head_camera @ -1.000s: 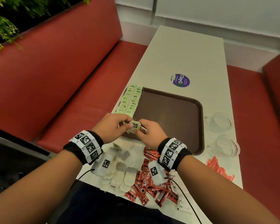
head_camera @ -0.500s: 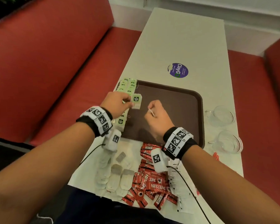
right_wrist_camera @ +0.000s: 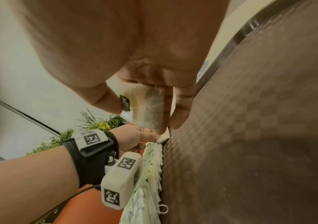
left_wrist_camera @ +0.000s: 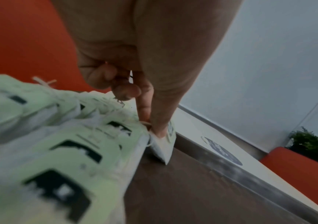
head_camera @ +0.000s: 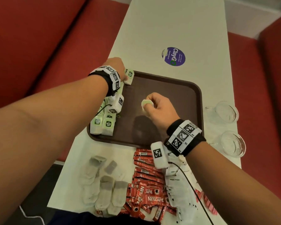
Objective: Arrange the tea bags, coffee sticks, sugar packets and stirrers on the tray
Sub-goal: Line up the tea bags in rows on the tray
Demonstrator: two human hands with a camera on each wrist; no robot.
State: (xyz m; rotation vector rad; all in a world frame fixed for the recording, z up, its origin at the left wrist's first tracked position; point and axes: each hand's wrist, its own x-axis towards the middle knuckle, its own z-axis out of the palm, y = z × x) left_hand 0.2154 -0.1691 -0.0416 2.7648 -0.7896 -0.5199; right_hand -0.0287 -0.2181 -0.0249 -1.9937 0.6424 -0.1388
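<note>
White counter [head_camera: 169, 26] between red benches. Left hand [head_camera: 118, 65] pinches tea bag [head_camera: 129, 77] at tray [head_camera: 196, 101] far-left corner; right hand [head_camera: 159, 108] grips second bag [head_camera: 146, 103] mid-tray. Step: extending tea-bag row; next, lay both flat.

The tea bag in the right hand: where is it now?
In the head view, the pale green tea bag is pinched in the right hand above the brown plastic tray, right of the tea bag rows.

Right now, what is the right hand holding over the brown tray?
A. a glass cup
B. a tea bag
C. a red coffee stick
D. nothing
B: the right hand pinches a tea bag between thumb and fingers above the tray, while the red coffee sticks lie on the table.
</note>
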